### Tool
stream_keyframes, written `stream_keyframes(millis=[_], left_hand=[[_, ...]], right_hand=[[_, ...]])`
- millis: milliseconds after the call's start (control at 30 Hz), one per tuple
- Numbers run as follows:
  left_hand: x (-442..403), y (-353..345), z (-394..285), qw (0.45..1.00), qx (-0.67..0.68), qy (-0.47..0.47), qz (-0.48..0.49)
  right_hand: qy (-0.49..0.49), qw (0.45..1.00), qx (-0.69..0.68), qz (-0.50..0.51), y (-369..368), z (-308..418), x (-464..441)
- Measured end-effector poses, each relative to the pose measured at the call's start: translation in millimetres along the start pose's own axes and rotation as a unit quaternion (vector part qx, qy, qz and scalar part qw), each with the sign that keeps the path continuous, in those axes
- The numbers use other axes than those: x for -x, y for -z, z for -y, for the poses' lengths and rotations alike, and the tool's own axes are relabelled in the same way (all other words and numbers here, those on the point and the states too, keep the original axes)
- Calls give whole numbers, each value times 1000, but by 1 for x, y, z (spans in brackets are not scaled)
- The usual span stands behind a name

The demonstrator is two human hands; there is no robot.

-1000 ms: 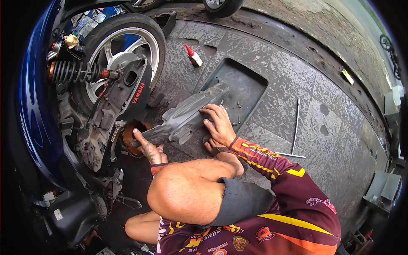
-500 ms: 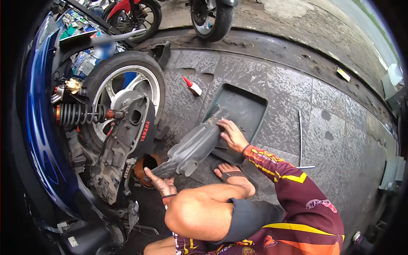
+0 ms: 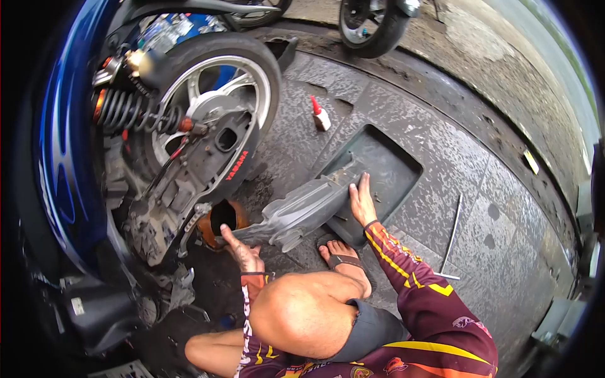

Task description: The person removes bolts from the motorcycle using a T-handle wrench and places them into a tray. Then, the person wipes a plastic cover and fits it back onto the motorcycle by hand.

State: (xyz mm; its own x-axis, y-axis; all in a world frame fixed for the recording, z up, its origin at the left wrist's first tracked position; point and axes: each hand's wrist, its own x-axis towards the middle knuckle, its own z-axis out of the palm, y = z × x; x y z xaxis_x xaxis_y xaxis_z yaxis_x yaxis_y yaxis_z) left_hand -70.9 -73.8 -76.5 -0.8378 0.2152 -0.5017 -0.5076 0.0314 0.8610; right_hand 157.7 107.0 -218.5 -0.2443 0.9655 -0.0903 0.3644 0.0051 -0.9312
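A long grey plastic cover [image 3: 302,211] lies slanted, its upper end over the rim of a dark tray [image 3: 409,189]. My left hand [image 3: 242,252] is at the cover's narrow lower end, thumb up, beside an orange-brown round container [image 3: 217,220]; its fingers are partly hidden and its grip is unclear. My right hand [image 3: 361,200] touches the cover's upper right edge with its fingers stretched out. Small screws lie in the tray.
A blue scooter body [image 3: 63,145], rear wheel [image 3: 265,94] and YAMAHA engine case [image 3: 233,167] stand left. A red-capped bottle [image 3: 322,120] is behind the tray. A metal T-shaped wrench [image 3: 451,236] lies right. Another wheel [image 3: 394,38] is at the top.
The view has shifted. My right hand has moved from the top of the cover to its right edge, and the cover looks turned a little. My left hand stays at the lower end.
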Motion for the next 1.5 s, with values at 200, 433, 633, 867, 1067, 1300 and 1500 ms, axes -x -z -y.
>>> stream_keyframes(millis=[200,433,633,867,1067,1300,1500], left_hand=[[40,-28,-21,997,2,-77,8],[86,-25,-55,923,51,-350,152],[140,17,-138,886,160,-372,227],[163,88,-217,892,216,-348,190],[153,130,-208,895,249,-333,163],[142,156,-204,897,284,-326,98],[132,165,-207,884,331,-313,103]], right_hand=[[181,983,25,24,-9,44,24],[186,982,34,8,39,37,-12],[388,921,12,21,83,159,-22],[569,811,83,107,104,317,-24],[602,736,140,277,-1,434,-35],[545,580,496,346,-185,451,-76],[519,477,593,389,-232,461,-93]])
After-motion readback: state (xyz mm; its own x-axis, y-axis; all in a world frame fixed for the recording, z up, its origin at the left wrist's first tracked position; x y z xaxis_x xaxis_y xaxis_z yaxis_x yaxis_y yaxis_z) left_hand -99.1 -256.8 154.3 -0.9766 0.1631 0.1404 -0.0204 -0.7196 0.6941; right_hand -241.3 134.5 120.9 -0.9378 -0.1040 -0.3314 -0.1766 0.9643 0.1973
